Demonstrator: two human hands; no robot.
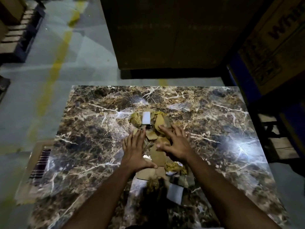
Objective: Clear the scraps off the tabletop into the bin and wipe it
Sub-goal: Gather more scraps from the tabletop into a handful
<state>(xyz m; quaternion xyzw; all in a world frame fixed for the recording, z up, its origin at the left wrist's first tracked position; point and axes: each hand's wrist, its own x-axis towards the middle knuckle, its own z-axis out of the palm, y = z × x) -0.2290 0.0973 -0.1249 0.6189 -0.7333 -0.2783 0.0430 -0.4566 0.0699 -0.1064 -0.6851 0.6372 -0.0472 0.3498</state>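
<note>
The left hand (134, 150) and the right hand (175, 143) lie spread with straight fingers, flanking the scraps (156, 138) at the middle of the marble tabletop (92, 129). More pieces trail toward 6 o'clock. They look light, loose and thin, so I would scoop from both sides, under the heap

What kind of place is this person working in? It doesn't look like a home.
Most likely a warehouse or storeroom. Large printed cardboard cartons stand stacked behind the marble-patterned table, a worn yellow line is painted along the bare concrete floor, and what looks like a pallet sits at the far left.
</note>
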